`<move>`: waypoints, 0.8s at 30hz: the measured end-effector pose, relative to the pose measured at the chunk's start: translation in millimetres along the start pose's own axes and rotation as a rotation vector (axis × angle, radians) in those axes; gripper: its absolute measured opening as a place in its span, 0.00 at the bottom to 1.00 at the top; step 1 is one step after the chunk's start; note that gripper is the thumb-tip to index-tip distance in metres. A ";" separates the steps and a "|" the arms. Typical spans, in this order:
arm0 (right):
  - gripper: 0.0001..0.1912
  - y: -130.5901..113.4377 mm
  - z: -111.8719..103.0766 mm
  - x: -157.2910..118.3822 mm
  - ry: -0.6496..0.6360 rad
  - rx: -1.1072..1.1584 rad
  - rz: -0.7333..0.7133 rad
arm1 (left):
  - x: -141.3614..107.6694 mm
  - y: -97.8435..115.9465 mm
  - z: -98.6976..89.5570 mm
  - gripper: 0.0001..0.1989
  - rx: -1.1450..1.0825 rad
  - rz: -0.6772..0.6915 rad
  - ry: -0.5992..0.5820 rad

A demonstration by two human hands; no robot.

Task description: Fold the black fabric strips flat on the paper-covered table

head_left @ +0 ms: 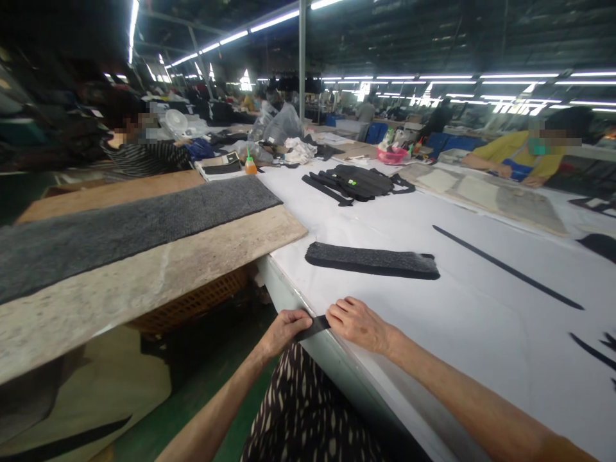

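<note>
Between my two hands, at the near edge of the white table, a short black fabric strip [315,326] is stretched. My left hand [287,328] pinches its left end just off the table edge. Fingers curled, my right hand [357,323] grips the other end over the tabletop, and that end is hidden beneath it. Just beyond my hands lies a stack of dark grey fabric strips [371,259]. A long thin black strip [505,264] rests farther right on the white surface.
A board with a long grey fabric piece [144,224] adjoins on the left, above an orange crate [192,305]. Farther back are a pile of black pieces [360,181], an orange bottle [250,165] and a pink basket [392,155]. Co-workers sit at left and right.
</note>
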State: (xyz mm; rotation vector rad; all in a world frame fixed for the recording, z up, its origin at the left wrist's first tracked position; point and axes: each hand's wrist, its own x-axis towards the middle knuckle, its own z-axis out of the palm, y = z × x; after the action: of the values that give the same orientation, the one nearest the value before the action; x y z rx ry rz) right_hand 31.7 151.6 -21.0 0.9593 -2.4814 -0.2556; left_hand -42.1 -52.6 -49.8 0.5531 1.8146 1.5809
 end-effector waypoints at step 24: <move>0.10 0.0 -3.7 -5.6 -0.043 -0.010 -0.008 | -30.4 -6.3 -26.8 0.22 0.065 -0.182 0.007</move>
State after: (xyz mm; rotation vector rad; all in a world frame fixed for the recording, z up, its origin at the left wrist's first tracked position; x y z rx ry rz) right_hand 37.2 155.4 -19.8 0.9698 -2.5138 -0.2935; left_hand -39.5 -93.5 -48.4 0.3988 1.8706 1.4082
